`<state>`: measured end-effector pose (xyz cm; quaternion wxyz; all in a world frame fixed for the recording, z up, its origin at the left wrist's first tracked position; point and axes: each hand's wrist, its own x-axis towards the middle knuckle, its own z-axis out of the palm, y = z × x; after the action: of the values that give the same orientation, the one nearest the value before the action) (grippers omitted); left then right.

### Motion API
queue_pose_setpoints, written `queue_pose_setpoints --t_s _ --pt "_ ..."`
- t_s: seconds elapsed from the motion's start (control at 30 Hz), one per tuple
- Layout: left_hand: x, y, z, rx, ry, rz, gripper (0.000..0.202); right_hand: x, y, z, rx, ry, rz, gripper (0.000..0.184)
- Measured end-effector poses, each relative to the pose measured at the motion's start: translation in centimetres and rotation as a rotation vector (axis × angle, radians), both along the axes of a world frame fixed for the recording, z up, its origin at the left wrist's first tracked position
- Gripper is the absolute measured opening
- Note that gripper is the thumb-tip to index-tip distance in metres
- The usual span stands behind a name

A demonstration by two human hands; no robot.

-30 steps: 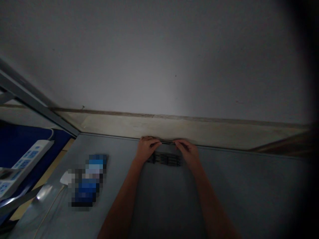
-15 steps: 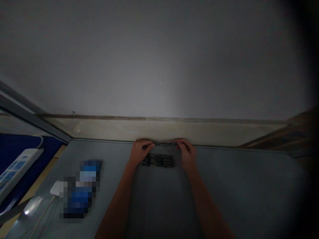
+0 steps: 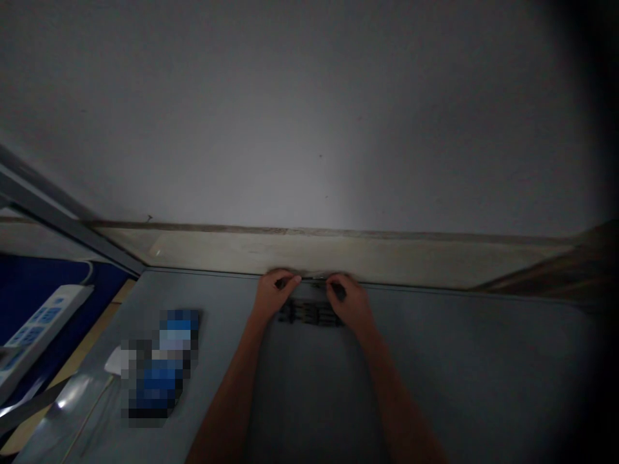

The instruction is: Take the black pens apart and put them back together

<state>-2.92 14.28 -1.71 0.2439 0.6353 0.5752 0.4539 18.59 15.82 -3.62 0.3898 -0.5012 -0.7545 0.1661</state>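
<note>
Both the left hand (image 3: pixel 275 293) and the right hand (image 3: pixel 351 304) are curling inward at the far edge of a grey surface (image 3: pixel 459 367), their fingertips (image 3: pixel 294 280) closing on a thin dark strip (image 3: pixel 314 278) that is lying along that edge. Just below the strip and between the wrists, a black slotted piece (image 3: pixel 309 314) is lying flat on the surface, with its ends sitting close beside the hands; whether it joins the strip is hidden. Further left, a blue object (image 3: pixel 162 367) is resting on the surface, too pixelated to identify, with a small white plug (image 3: pixel 115 361) beside it and a pale cable (image 3: pixel 87 406) trailing from the plug toward the near left corner. Past the surface's left side, a dark blue panel (image 3: pixel 29 267) is holding a white power strip (image 3: pixel 43 335), and a grey metal rail (image 3: pixel 48 225) is slanting across the corner above it. Behind the hands, a beige skirting band (image 3: pixel 338 254) is running along the foot of a plain pale wall (image 3: pixel 309 116), which is filling most of the view, while a brown wedge (image 3: pixel 541 274) is fading into shadow at the dim right side.
</note>
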Motion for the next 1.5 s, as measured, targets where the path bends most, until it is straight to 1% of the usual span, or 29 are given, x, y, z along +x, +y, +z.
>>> queue_pose_setpoints --t_s 0.17,0.27,0.37,0.5,0.63,0.77,0.83,0.9,1.07,1.17,1.33,1.43,1.5 --pt "0.0 0.0 -0.2 -0.008 -0.009 0.026 0.031 -0.4 -0.4 0.7 0.099 -0.055 -0.091 0.012" --pt "0.0 0.1 -0.3 0.0 0.018 0.023 0.031 -0.2 -0.5 1.0 0.122 0.033 -0.139 0.017" --pt "0.1 0.1 -0.4 0.052 0.135 0.017 0.032 0.1 -0.5 1.1 0.026 0.153 -0.104 0.023" --pt "0.4 0.1 -0.5 0.156 0.32 0.001 0.031 0.4 -0.5 1.3 -0.128 0.255 0.015 0.025" --pt "0.4 0.2 -0.7 0.183 0.378 0.005 0.029 0.0 -0.5 1.7 -0.254 0.265 0.139 0.022" --pt "0.5 0.3 -0.6 0.169 0.387 0.004 0.029 -0.2 -0.5 2.1 -0.323 0.27 0.167 0.016" --pt "0.6 0.2 -0.5 0.153 0.38 0.004 0.029 0.0 -0.5 2.3 -0.34 0.281 0.155 0.012" --pt "0.6 0.2 -0.3 0.132 0.338 0.015 0.028 0.3 -0.5 2.3 -0.349 0.296 0.134 0.013" --pt "0.0 0.0 -0.1 -0.021 0.087 0.011 0.027 0.9 -0.2 2.1 -0.326 0.319 0.074 0.016" --pt "-0.3 0.0 -0.2 -0.072 0.004 -0.022 0.03 1.1 -0.1 2.1 -0.355 0.342 0.059 0.016" --pt "-0.5 0.0 -0.1 -0.063 -0.038 -0.081 0.024 1.2 0.0 2.3 -0.394 0.434 0.105 0.023" --pt "-0.3 -0.1 0.2 -0.092 -0.003 -0.097 0.019 1.1 0.0 2.3 -0.436 0.522 0.14 0.026" --pt "-0.2 -0.1 0.3 -0.101 0.023 -0.087 0.018 1.0 -0.1 2.3 -0.475 0.586 0.165 0.031"
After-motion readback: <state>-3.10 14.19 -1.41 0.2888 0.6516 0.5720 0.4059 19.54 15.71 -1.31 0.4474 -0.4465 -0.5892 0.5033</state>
